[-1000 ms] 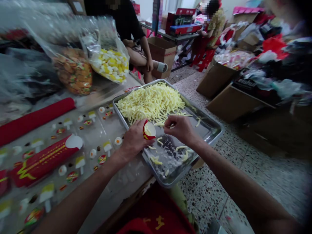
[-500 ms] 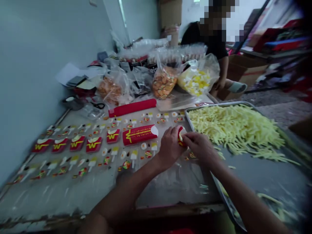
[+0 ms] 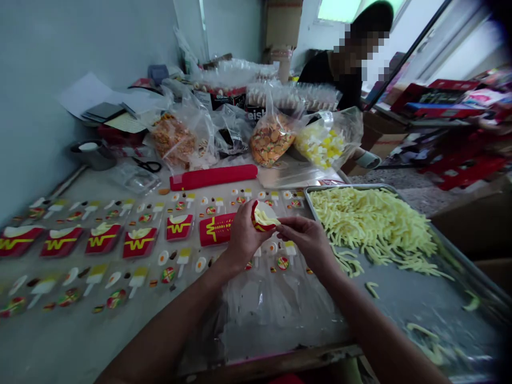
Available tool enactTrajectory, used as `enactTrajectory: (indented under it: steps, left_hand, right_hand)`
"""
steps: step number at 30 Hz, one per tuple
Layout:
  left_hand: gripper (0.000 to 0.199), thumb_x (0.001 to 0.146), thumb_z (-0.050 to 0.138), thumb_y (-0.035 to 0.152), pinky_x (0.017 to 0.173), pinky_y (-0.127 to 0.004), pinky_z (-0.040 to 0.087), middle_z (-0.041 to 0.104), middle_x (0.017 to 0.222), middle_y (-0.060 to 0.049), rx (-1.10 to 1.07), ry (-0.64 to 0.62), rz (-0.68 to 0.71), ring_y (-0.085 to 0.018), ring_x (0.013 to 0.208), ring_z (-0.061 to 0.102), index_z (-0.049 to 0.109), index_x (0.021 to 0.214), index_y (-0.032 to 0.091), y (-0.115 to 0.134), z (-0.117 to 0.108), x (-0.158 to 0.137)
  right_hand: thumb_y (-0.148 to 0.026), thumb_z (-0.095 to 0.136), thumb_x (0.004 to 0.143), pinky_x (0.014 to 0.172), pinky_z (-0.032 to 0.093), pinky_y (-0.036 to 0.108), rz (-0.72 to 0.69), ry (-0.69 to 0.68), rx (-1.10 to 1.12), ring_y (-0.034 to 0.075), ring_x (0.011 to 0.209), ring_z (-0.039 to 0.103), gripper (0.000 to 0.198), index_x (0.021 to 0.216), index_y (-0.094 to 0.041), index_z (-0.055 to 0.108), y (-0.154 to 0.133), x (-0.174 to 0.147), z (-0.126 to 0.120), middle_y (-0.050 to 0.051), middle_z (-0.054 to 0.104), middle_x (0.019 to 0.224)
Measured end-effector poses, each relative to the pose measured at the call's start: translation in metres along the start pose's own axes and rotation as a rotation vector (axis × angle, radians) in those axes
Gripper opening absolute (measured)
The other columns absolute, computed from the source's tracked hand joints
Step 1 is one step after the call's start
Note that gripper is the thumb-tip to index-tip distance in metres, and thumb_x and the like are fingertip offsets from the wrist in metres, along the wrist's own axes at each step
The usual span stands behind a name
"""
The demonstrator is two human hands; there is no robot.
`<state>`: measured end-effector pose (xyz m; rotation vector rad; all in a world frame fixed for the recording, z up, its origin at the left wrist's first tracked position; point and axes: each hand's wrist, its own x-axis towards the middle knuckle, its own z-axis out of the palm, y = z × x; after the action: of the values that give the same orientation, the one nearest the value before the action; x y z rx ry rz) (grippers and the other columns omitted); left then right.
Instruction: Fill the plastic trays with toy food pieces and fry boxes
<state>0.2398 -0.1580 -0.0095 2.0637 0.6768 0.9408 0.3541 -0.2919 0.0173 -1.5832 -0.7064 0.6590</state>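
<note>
Head view: left hand (image 3: 245, 234) closed around small red carton (image 3: 262, 217), held above table (image 3: 120, 320), mouth of carton turned up and to the right, few pale yellow sticks inside. Right hand (image 3: 306, 241) just beside, fingers pinched together at carton rim, touching the sticks there. Metal tray (image 3: 472, 277) to the right, heaped with yellow sticks (image 3: 372, 221). Row of filled red cartons (image 3: 100, 238) lying flat on table to the left. Long red stack (image 3: 214, 176) further back, near clear bags of candy (image 3: 272, 138). Another person (image 3: 332, 74) seated behind.
</note>
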Motion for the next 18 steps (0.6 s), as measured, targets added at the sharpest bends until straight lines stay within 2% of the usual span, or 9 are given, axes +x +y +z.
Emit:
enactTrajectory:
  steps: [2,3,6,8,9,12,14,15,18]
  left_hand:
    - [0.085,0.058,0.093,0.023,0.105,-0.05,0.049,0.063,0.129,-0.015,0.064,-0.025,0.032,-0.033,0.121,0.061,0.051,0.132,0.02,-0.001,-0.002,0.001]
    - [0.084,0.058,0.092,0.023,0.105,-0.051,0.049,0.063,0.129,-0.014,0.099,-0.046,0.052,-0.033,0.121,0.061,0.051,0.132,0.02,-0.001,-0.004,0.001]
    - [0.08,0.061,0.088,0.019,0.107,-0.052,0.048,0.062,0.13,-0.012,0.182,-0.103,0.109,-0.033,0.123,0.059,0.051,0.132,0.022,-0.004,-0.009,-0.001]
    - [0.077,0.062,0.083,0.014,0.109,-0.052,0.047,0.061,0.132,-0.013,0.203,-0.126,0.129,-0.033,0.126,0.057,0.052,0.132,0.021,-0.007,-0.012,-0.003]
    - [0.076,0.063,0.081,0.013,0.109,-0.051,0.048,0.061,0.133,-0.014,0.204,-0.133,0.127,-0.032,0.126,0.057,0.052,0.132,0.02,-0.008,-0.014,-0.003]
    - [0.074,0.065,0.078,0.013,0.107,-0.049,0.049,0.061,0.133,-0.016,0.194,-0.127,0.082,-0.032,0.125,0.058,0.052,0.134,0.016,-0.009,-0.018,-0.001]
    - [0.074,0.067,0.077,0.013,0.107,-0.049,0.049,0.061,0.133,-0.017,0.19,-0.125,0.062,-0.032,0.125,0.058,0.051,0.136,0.015,-0.006,-0.018,0.002]
    - [0.075,0.067,0.078,0.013,0.108,-0.049,0.048,0.06,0.133,-0.017,0.179,-0.13,0.055,-0.032,0.125,0.058,0.05,0.137,0.015,-0.003,-0.016,0.003]
    - [0.085,0.064,0.081,0.013,0.11,-0.048,0.047,0.059,0.135,-0.018,0.099,-0.189,0.042,-0.031,0.126,0.057,0.047,0.142,0.016,0.003,-0.011,0.007]
  right_hand:
    - [-0.047,0.08,0.077,0.062,0.053,0.03,-0.01,0.035,-0.023,0.018,0.064,0.065,0.033,0.094,-0.018,0.079,-0.001,0.004,0.004,0.005,0.074,0.075]
    - [-0.043,0.08,0.078,0.061,0.052,0.03,-0.047,0.044,-0.107,0.018,0.063,0.064,0.028,0.091,-0.018,0.079,-0.004,0.007,0.006,0.004,0.074,0.073]
    - [-0.025,0.071,0.085,0.071,0.051,0.032,-0.264,-0.029,-0.577,0.019,0.074,0.066,0.01,0.087,-0.021,0.08,-0.017,0.016,0.017,0.006,0.075,0.082]
    - [-0.015,0.062,0.089,0.083,0.049,0.035,-0.424,-0.119,-0.849,0.022,0.086,0.065,0.019,0.085,-0.021,0.08,-0.025,0.021,0.023,0.008,0.074,0.09]
    - [-0.012,0.059,0.091,0.086,0.048,0.036,-0.482,-0.165,-0.915,0.023,0.09,0.064,0.023,0.086,-0.02,0.08,-0.028,0.021,0.026,0.009,0.072,0.092]
    - [-0.017,0.058,0.093,0.093,0.047,0.04,-0.536,-0.221,-0.876,0.025,0.102,0.062,0.022,0.099,-0.02,0.079,-0.026,0.019,0.027,0.012,0.068,0.105]
    - [-0.025,0.065,0.091,0.093,0.049,0.04,-0.465,-0.196,-0.735,0.025,0.106,0.063,0.023,0.111,-0.023,0.077,-0.019,0.014,0.027,0.012,0.066,0.115]
    - [-0.029,0.068,0.089,0.088,0.051,0.039,-0.389,-0.18,-0.641,0.025,0.101,0.065,0.026,0.114,-0.024,0.075,-0.015,0.012,0.028,0.011,0.068,0.113]
    - [-0.036,0.07,0.087,0.068,0.053,0.033,-0.159,-0.095,-0.353,0.021,0.074,0.067,0.026,0.108,-0.023,0.073,-0.001,0.006,0.031,0.004,0.072,0.084]
